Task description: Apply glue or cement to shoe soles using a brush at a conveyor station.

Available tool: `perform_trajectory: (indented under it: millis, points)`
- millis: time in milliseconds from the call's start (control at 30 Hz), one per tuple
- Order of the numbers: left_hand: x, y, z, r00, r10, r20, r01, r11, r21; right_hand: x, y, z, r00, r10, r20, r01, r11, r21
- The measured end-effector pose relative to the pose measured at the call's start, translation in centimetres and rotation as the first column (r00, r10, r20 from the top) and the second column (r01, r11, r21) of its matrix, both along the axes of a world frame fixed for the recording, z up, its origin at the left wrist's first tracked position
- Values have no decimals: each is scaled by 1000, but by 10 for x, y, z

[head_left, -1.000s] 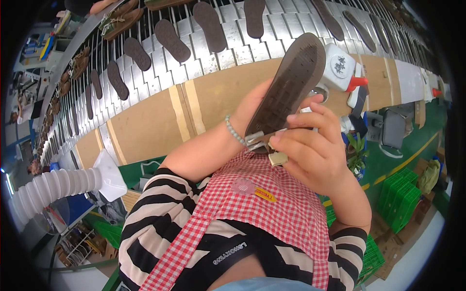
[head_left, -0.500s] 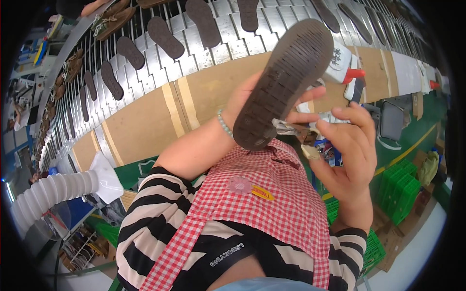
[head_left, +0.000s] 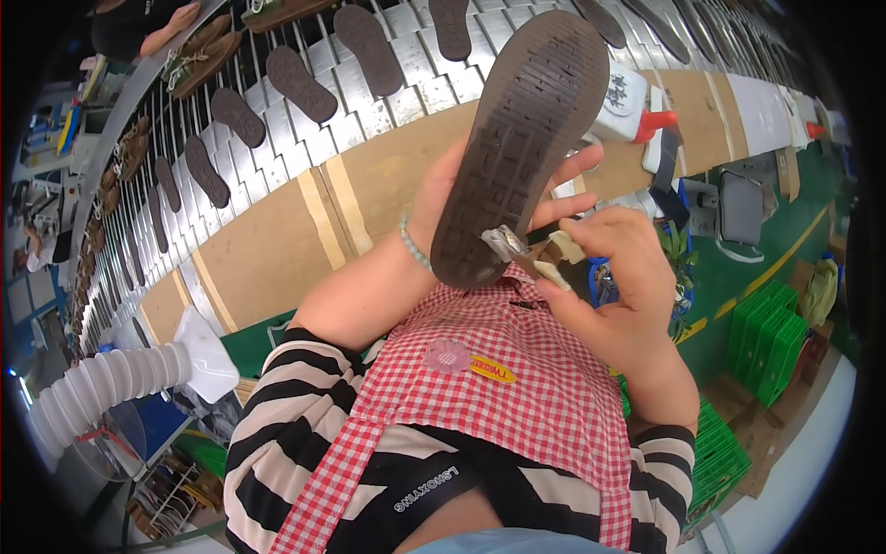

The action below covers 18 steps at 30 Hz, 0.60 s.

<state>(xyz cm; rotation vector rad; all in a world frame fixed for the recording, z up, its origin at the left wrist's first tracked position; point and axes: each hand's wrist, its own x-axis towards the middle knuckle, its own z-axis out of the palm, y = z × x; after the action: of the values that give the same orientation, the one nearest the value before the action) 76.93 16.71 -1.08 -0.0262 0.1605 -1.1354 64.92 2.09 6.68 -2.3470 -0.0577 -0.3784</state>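
Centrally, a red-and-white checked apron fills the lower foreground, flanked by black-and-cream striped sleeves. Above it, the dark brown shoe outsole is held aslant, toe end toward the top of the frame, treaded face toward the viewer. The left hand, with a beaded bracelet at its wrist, grasps the outsole from behind, its fingers emerging at the right edge. The right hand curls beside the heel, pale coverings on thumb and forefinger; these point toward a crumpled silvery scrap at the heel, but whether they pinch it cannot be told. At left lies a white corrugated hose; at right, green plastic crates. Beyond the outsole are a white bottle with a red cap, brown cardboard, and a slatted metal conveyor bearing further outsoles. Lace-up shoes and a co-worker's forearm occupy the upper left.
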Motion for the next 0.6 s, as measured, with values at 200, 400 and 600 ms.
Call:
perform_trajectory:
  millis: [200,400,600]
  points:
    - [-9,0,-5,987,54,153,-51,998,-23,5,-9,-3,992,-106,62,107,994,-22]
    - [-8,7,1,997,-64,39,68,988,-138,9,-11,-3,987,-129,93,133,990,-41]
    - [-13,11,9,973,-11,229,-15,994,112,12,-17,-1,986,-132,106,137,990,-39]
